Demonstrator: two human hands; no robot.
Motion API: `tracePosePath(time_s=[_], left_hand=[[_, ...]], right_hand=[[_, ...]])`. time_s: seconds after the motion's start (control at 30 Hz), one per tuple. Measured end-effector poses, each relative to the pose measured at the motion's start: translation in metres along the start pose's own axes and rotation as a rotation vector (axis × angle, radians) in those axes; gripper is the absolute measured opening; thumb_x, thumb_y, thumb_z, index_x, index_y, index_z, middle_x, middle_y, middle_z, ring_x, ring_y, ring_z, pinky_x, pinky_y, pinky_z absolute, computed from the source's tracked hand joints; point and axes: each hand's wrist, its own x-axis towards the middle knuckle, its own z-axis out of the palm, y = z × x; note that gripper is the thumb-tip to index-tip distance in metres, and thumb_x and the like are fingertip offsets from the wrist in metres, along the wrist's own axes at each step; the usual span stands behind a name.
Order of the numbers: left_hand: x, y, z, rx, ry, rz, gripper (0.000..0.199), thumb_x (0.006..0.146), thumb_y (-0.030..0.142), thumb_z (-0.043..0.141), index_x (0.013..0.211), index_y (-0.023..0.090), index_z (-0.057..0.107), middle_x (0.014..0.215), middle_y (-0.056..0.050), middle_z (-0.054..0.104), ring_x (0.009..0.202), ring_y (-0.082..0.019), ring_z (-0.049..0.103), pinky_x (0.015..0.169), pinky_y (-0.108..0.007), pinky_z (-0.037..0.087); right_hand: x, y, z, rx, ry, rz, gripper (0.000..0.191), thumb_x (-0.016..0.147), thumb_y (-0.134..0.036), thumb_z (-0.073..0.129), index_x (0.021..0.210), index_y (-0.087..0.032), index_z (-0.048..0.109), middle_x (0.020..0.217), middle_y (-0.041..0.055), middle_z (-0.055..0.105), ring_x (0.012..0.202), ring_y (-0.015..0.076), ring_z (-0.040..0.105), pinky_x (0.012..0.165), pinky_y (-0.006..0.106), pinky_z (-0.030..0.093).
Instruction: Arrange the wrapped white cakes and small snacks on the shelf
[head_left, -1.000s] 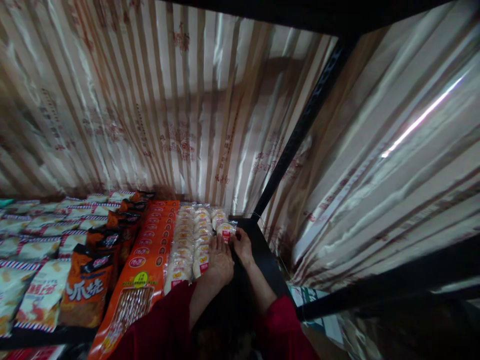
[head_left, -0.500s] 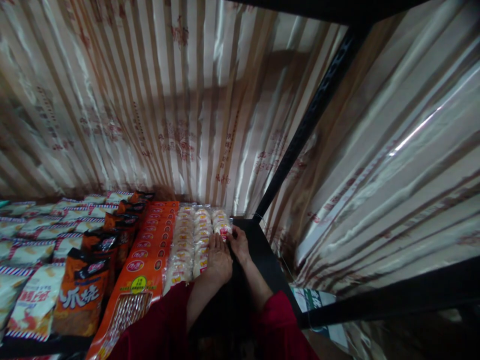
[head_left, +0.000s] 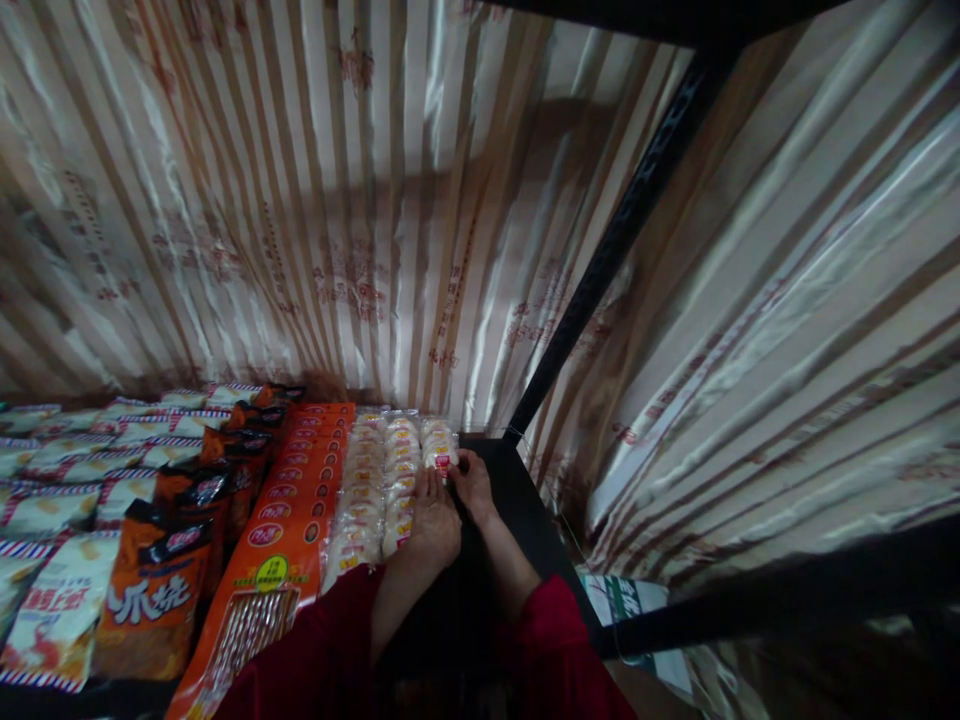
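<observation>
Clear packets of round white food with red and yellow labels stand in columns on a black shelf (head_left: 517, 500). At the front of the short right column is a packet with a red label (head_left: 441, 455). My left hand (head_left: 435, 520) lies against its near side, fingers extended and side by side. From the right, my right hand (head_left: 474, 485) touches the packet's edge, thumb and fingers closed at its corner. A longer column of white packets (head_left: 401, 480) runs just left of my left hand.
Orange flat packs (head_left: 300, 490), orange-brown bags (head_left: 154, 590) and white snack bags (head_left: 64, 600) fill the shelf's left. Striped sheeting hangs behind. A black post (head_left: 600, 270) rises at the back right corner; a crossbar (head_left: 750, 590) runs right.
The view has shifted slightly, moving the shelf goods a little left in the picture. Both hands remain at the same packet in nearly the same pose.
</observation>
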Motion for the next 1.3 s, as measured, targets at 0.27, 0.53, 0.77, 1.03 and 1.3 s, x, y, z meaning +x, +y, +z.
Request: tracePosePath(time_s=[0.27, 0.53, 0.77, 1.03, 1.3], left_hand=[[0.003, -0.001, 0.005, -0.052, -0.001, -0.012, 0.054, 0.08, 0.022, 0.047, 0.127, -0.004, 0.048, 0.137, -0.026, 0.039, 0.132, -0.035, 0.029, 0.111, -0.053, 0.009], [0.002, 0.0, 0.006, -0.058, 0.05, -0.001, 0.059, 0.078, 0.023, 0.049, 0.13, -0.003, 0.045, 0.137, -0.025, 0.041, 0.135, -0.037, 0.022, 0.11, -0.057, 0.006], [-0.005, 0.001, -0.001, -0.054, 0.055, -0.002, 0.059, 0.079, 0.022, 0.046, 0.133, -0.002, 0.041, 0.139, -0.023, 0.038, 0.135, -0.035, 0.022, 0.11, -0.054, 0.008], [-0.032, 0.007, -0.018, -0.017, 0.041, 0.057, 0.058, 0.078, 0.02, 0.043, 0.132, -0.001, 0.042, 0.139, -0.022, 0.04, 0.135, -0.033, 0.025, 0.11, -0.055, 0.01], [-0.069, 0.005, -0.026, -0.069, 0.066, 0.053, 0.056, 0.08, 0.02, 0.04, 0.129, -0.006, 0.042, 0.138, -0.026, 0.039, 0.135, -0.031, 0.026, 0.112, -0.048, 0.013]], right_hand=[[-0.004, 0.002, 0.003, -0.018, 0.019, -0.023, 0.026, 0.066, -0.023, 0.056, 0.09, -0.018, 0.063, 0.089, 0.0058, 0.062, 0.084, 0.0201, 0.059, 0.074, 0.032, 0.051], [-0.012, 0.009, 0.002, 0.013, 0.081, 0.029, 0.038, 0.071, -0.028, 0.053, 0.105, -0.013, 0.06, 0.104, 0.0124, 0.061, 0.092, 0.0222, 0.059, 0.082, 0.036, 0.051], [-0.027, 0.004, -0.007, 0.009, 0.108, -0.02, 0.036, 0.074, -0.031, 0.051, 0.103, -0.013, 0.062, 0.107, 0.0136, 0.061, 0.1, 0.0231, 0.057, 0.085, 0.036, 0.049], [-0.052, -0.017, -0.021, -0.059, 0.113, -0.016, 0.029, 0.074, -0.027, 0.048, 0.093, -0.015, 0.066, 0.098, 0.0113, 0.065, 0.094, 0.0227, 0.059, 0.089, 0.037, 0.046], [-0.087, -0.035, -0.025, -0.066, 0.102, -0.021, 0.032, 0.076, -0.03, 0.043, 0.094, -0.015, 0.066, 0.098, 0.0117, 0.064, 0.092, 0.0227, 0.06, 0.087, 0.036, 0.046]])
